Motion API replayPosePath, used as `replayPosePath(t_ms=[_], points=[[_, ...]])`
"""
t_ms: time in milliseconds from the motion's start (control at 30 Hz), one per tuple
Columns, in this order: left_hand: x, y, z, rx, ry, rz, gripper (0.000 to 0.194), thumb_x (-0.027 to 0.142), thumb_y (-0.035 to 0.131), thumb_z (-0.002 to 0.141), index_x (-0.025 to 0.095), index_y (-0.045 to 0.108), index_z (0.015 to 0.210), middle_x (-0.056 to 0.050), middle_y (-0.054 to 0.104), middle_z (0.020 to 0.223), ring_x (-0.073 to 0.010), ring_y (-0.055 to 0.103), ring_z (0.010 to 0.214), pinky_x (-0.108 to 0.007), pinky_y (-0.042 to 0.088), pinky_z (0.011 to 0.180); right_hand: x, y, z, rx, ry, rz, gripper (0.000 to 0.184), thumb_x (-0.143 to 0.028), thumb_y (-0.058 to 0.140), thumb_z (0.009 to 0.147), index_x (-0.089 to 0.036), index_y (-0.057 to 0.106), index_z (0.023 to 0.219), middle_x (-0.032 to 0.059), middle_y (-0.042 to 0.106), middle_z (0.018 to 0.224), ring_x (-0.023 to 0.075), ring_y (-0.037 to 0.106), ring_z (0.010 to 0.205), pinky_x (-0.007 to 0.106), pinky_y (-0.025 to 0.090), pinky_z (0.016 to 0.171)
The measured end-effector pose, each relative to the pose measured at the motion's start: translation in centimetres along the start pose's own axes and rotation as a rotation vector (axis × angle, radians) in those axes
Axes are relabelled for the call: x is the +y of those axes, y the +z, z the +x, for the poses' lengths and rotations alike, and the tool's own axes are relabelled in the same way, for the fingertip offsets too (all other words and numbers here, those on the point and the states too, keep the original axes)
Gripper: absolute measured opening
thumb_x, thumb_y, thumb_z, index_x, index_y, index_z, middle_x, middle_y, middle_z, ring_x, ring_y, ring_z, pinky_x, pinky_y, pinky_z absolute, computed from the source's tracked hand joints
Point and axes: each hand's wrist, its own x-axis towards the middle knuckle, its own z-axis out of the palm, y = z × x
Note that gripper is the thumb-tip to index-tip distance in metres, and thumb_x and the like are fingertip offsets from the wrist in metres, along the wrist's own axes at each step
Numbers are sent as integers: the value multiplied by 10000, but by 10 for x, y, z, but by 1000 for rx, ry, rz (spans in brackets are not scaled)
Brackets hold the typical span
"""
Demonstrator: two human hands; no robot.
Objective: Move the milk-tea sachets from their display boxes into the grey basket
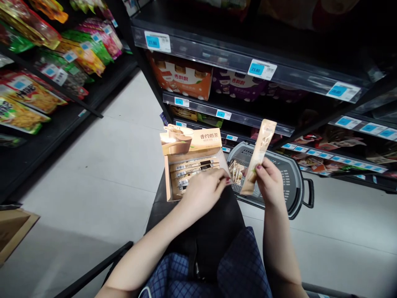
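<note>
Shop aisle, pale tiled floor (102, 165), dark shelving on both sides. Viewpoint is seated and looks down over a dark lap with checked blue fabric (238, 269).

Nearest, at centre frame: the left hand (203, 192) rests on the open front of a display carton (190, 163), fingers curled onto the sachets (194, 169) stacked inside; whether it pinches one cannot be determined. The carton is tan and orange, lid flap raised, printed "香约奶茶" with a cup picture. Its sachets lie flat, long axes running roughly 9 to 3 o'clock.

At 3 o'clock from the carton, the right hand (269, 182) is closed on the lower end of a single stick sachet (259, 151). The sachet is slim, beige to gold, long axis near upright, top tilted toward 1 o'clock. Its print is too small to read.

Behind the hands, a grey shopping basket (291, 182) sits on the floor holding loose sachets.

Beyond, at 12 o'clock, shelf price tags (262, 69) read about "21.80". At 10 o'clock, colourful snack bags (27, 91).
</note>
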Motion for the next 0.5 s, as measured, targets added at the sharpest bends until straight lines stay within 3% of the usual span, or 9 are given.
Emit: replayPosePath(t_ms=[100, 167, 300, 500], points=[[-12, -8, 1, 18, -131, 471, 250, 174, 412, 882, 135, 629, 1000, -124, 646, 970, -308, 589, 947, -367, 477, 706, 43, -42, 17, 249, 166, -381, 341, -492, 498, 848, -205, 544, 1028, 33, 612, 834, 165, 596, 655, 273, 479, 589], [-20, -8, 4, -80, -198, 600, 272, 154, 449, 849, 106, 627, 1050, -162, 629, 992, -343, 577, 979, -402, 489, 728, 78, -67, 24, 321, 429, -622, 367, -466, 386, 902, -190, 502, 1114, 58, 630, 878, 159, 613, 631, 255, 476, 562], [-30, 1, 11, -288, -186, 595, 365, 123, 496, 797, 89, 606, 1144, -196, 573, 1122, -349, 572, 1012, -442, 485, 810, 139, -95, 9, 300, 715, -744, 273, -291, 385, 919, -127, 516, 1096, 69, 641, 804, 127, 585, 513, 245, 465, 545], [-34, 18, 18, -339, -106, 603, 363, 45, 416, 796, 46, 603, 1107, -200, 600, 1074, -334, 581, 1009, -462, 475, 836, 194, -94, -32, 177, 963, -776, 231, -302, 508, 910, -103, 572, 1009, 19, 627, 764, 106, 595, 607, 280, 506, 646]])
